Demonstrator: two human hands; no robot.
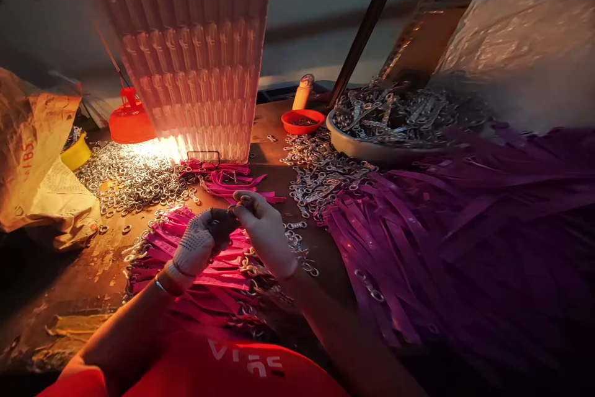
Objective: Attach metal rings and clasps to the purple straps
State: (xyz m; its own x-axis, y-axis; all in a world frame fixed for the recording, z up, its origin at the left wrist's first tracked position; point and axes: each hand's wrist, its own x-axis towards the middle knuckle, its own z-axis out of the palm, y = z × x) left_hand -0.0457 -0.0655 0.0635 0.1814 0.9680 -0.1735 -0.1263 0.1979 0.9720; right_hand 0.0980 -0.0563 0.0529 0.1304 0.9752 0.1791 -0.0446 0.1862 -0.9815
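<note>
My left hand (201,241), in a dotted work glove with dark fingertips, is closed, its fingertips meeting those of my right hand. My right hand (264,233), in a pale glove, is pinched at the thumb and forefinger. Whatever sits between the fingertips is too small and dark to name. Below both hands lies a stack of pink straps (218,270) with metal clips at their ends. Just beyond them is a smaller bunch of pink straps (232,180). Metal rings (134,180) are heaped at the left, and metal clips (320,174) are scattered to the right.
A red lamp (131,118) shines beside an upright ribbed plastic panel (195,56). At the back are a small red dish (303,129) and a basin (353,148) heaped with metal clips. Purple straps (418,230) cover the right side; a paper sack (41,161) stands left.
</note>
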